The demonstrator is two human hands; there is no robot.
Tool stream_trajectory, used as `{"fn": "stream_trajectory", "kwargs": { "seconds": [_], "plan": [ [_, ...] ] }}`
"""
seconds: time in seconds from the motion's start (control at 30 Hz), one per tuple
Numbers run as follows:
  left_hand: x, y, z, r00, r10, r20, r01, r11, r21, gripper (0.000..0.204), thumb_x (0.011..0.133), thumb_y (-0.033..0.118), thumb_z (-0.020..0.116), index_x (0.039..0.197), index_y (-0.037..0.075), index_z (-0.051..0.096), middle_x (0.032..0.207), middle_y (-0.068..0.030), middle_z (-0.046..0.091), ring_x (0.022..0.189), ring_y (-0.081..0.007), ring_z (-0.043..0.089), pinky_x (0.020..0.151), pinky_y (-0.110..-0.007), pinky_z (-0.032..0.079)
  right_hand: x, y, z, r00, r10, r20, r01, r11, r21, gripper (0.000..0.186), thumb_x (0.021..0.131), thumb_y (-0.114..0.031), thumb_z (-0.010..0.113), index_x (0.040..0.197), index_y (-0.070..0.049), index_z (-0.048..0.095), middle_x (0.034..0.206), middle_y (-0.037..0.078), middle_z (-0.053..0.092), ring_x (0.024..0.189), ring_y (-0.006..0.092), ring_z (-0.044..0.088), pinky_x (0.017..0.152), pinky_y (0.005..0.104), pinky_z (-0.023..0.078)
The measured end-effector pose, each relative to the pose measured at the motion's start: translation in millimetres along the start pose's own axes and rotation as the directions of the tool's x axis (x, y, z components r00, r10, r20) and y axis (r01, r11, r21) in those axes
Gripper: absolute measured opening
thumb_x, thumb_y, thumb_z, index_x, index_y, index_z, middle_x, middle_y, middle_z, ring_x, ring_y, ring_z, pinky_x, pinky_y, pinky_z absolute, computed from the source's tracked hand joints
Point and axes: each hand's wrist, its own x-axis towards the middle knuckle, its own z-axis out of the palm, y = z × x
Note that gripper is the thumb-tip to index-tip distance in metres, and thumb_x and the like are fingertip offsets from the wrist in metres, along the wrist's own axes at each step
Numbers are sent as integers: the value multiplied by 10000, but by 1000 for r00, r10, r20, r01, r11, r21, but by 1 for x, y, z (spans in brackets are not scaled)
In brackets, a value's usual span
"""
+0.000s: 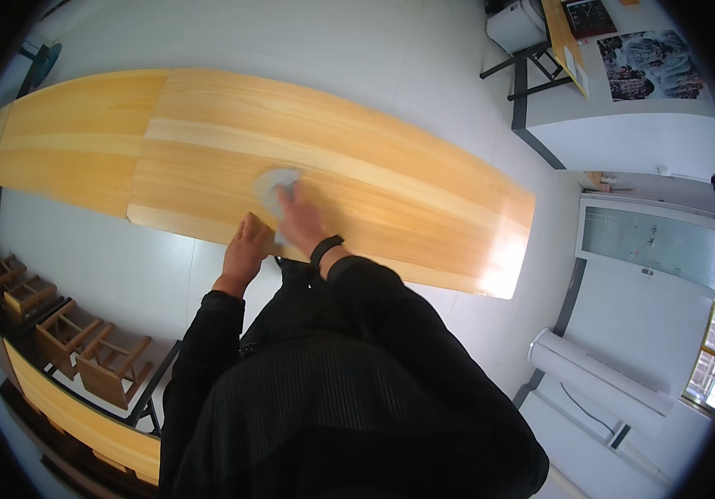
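A long light-wood table [374, 158] stretches across the view. My right hand [301, 220], with a black band on its wrist, presses a pale grey cloth [273, 183] flat against the tabletop. The cloth shows beyond my fingers and looks blurred. My left hand [246, 248] rests on the table's near edge just left of the right hand, fingers together, holding nothing. Both forearms are in black sleeves.
A second wooden tabletop [66, 133] joins on the left. Several small wooden stools [83, 349] sit at lower left beside another wooden surface [83, 424]. A white cabinet [623, 125] and a glass-fronted door [648, 241] stand at right. The floor is white.
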Motion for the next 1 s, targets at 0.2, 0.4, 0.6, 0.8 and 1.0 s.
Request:
{"fn": "stream_trajectory", "kwargs": {
  "seconds": [0.2,0.4,0.6,0.8,1.0],
  "plan": [
    [-5,2,1,989,-124,78,125,992,-8,599,702,147,750,1254,115,518,1467,-191,281,1316,-389,349,1046,-414,376,-36,50,11,996,-90,23,89,994,64,620,730,-105,617,1315,-249,471,1408,187,400,1096,399,549,869,437,492],
    [-4,2,13,984,-171,49,173,983,-56,624,727,131,736,1302,136,495,1480,-165,270,1320,-378,344,1038,-455,374,-98,208,-45,894,325,-308,-322,945,61,634,750,-160,628,1351,-263,452,1398,181,421,1172,361,522,916,432,475],
    [-4,7,17,971,-233,51,236,969,-69,616,736,119,724,1306,131,491,1488,-161,251,1328,-374,330,1033,-455,377,-233,341,-67,403,779,-480,-750,582,315,662,735,-302,680,1345,-155,471,1270,180,501,1105,370,546,911,436,467],
    [1,12,14,970,-234,66,236,971,-27,618,730,113,722,1304,134,493,1483,-159,259,1331,-377,325,1020,-428,400,-210,308,-25,643,564,-517,-569,805,171,655,752,-280,667,1356,-159,445,1333,200,449,1127,379,536,881,450,481],
    [2,11,23,952,-299,67,303,950,-71,609,749,98,701,1317,144,486,1515,-143,213,1349,-351,310,991,-402,437,-113,171,-8,938,188,-292,-160,980,116,638,745,-142,641,1347,-218,442,1409,240,361,1021,428,580,811,470,508]
  ]
}}
